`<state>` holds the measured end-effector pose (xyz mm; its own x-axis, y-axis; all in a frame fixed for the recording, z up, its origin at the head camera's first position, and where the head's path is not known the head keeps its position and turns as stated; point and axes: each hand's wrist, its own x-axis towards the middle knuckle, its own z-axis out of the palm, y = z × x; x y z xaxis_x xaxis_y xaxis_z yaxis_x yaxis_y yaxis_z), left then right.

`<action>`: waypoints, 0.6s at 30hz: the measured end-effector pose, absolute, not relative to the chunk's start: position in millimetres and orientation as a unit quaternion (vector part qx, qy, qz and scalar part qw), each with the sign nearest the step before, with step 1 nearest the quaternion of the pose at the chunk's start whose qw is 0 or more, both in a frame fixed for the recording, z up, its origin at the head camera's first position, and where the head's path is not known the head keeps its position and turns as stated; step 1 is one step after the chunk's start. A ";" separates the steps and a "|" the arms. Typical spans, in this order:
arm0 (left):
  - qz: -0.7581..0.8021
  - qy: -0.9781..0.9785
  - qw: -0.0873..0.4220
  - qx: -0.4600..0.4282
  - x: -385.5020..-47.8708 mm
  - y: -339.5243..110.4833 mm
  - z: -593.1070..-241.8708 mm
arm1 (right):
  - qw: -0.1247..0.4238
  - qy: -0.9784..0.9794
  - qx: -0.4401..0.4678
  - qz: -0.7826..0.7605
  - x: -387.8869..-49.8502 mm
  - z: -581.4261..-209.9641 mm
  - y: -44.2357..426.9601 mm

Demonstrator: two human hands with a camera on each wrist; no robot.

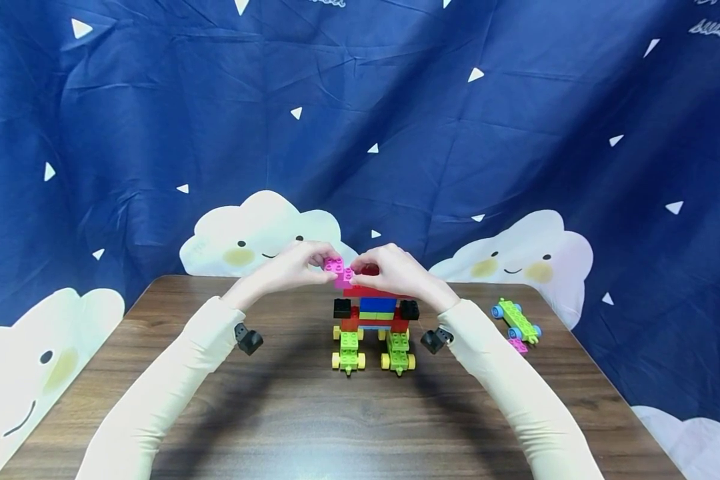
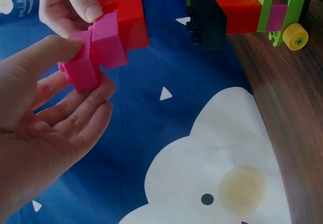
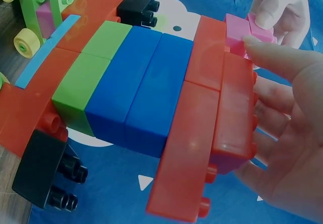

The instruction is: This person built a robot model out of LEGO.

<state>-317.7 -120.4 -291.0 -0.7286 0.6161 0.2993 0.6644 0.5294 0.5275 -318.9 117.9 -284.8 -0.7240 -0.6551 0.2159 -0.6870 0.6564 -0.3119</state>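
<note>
A figure of toy bricks stands mid-table, with red bricks on top, blue bricks below them, a black brick at each side and green wheeled bases as feet. At its top left sit two pink bricks, offset like a step. My left hand pinches the outer pink brick between thumb and fingers. From the other side, my right hand holds the inner pink brick with its fingertips, its other fingers bent behind the red top. Part of that grip is hidden.
On the right of the wooden table lies a green wheeled base with blue wheels. A loose pink brick is beside it. A blue curtain with white clouds hangs behind the table.
</note>
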 end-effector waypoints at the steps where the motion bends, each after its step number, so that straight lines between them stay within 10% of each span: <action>1: -0.317 -0.873 0.039 -0.367 -317.8 -120.3 -291.5 | 0.042 -0.909 0.368 0.188 -318.9 -284.8 117.9; 18: -0.320 -0.874 0.074 -0.358 -316.3 -120.4 -299.9 | 0.047 -0.913 0.363 0.182 -317.6 -283.9 119.0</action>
